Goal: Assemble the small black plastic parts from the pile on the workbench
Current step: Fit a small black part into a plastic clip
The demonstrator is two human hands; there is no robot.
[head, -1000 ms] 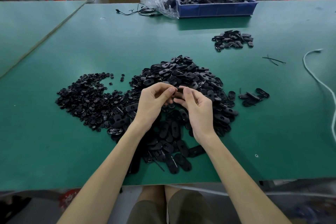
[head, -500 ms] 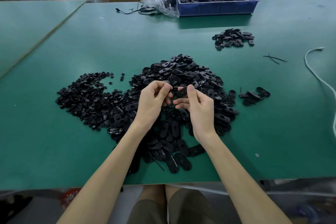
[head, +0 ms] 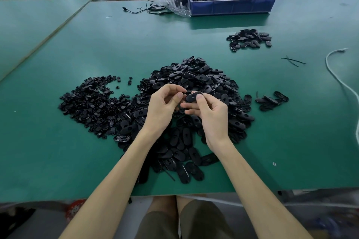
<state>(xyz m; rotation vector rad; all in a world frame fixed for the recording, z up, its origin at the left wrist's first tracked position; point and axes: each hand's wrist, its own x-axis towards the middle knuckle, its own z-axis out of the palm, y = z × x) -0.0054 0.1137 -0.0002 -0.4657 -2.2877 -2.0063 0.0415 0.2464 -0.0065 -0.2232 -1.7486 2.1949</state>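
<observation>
Pinching one oval part [head: 192, 96] just above the pile [head: 194, 75], both hands were closed on it. The right hand [head: 211, 116] pressed its thumb on the broad face with fingers behind, and the left hand [head: 163, 106] nipped the left end. The part looked light, stiff and smooth, probably slippery, so it was best gripped by its rim near the ends. Its long axis ran roughly left to right, with the broad face turned upward. Left of the pile lay a heap of small round pieces [head: 93, 101], and right of the pile a few loose ovals [head: 272, 99], all on the green table [head: 58, 151].
</observation>
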